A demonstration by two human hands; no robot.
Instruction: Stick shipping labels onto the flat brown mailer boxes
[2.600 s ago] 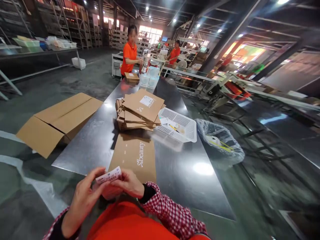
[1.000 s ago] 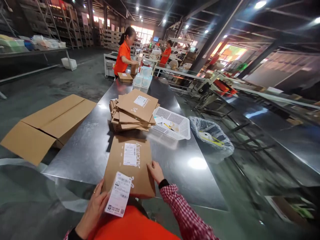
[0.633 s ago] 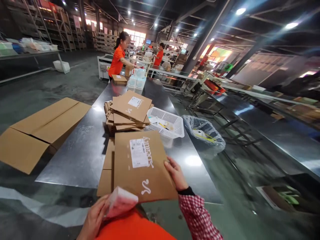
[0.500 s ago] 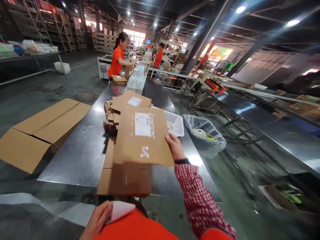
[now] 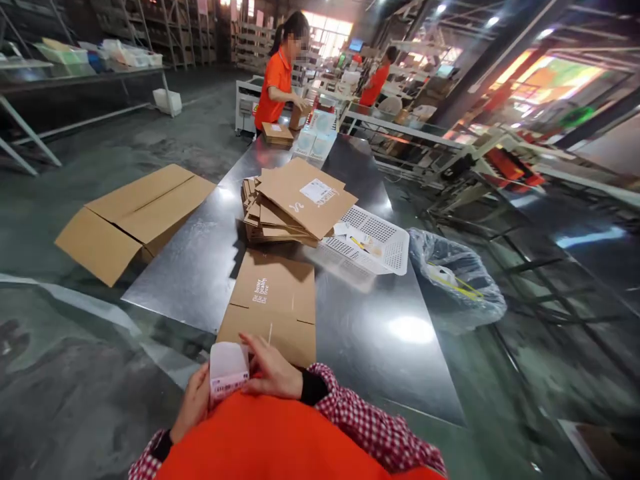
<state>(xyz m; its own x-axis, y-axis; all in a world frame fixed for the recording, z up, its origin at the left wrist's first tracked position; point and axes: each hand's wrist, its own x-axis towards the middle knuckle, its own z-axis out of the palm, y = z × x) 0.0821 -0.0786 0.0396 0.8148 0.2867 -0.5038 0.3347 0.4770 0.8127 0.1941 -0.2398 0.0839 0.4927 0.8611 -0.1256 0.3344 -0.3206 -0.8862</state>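
Note:
My left hand [image 5: 193, 400] is closed around a pad of white labels [image 5: 229, 365], held upright in front of my orange top. Printed text shows along the pad's lower part. My right hand [image 5: 273, 370] is at the pad's right edge, its fingers spread and thumb apart. Just beyond the hands, a flat brown carton [image 5: 280, 287] with white lettering lies on the metal table. Farther up is a stack of folded cartons [image 5: 275, 230]; its top carton [image 5: 295, 183] bears a white label and sits askew.
A white perforated basket [image 5: 395, 250] stands right of the stack. Beside the table is a bin lined with clear plastic [image 5: 465, 307]. An open cardboard box [image 5: 145, 207] lies to the left. Across the table, a co-worker [image 5: 277, 87] handles a carton near light-blue boxes [image 5: 316, 143].
The labelled carton has left my right hand and rests on the stack. My right hand has come back to the label pad in my left hand. The view has shifted.

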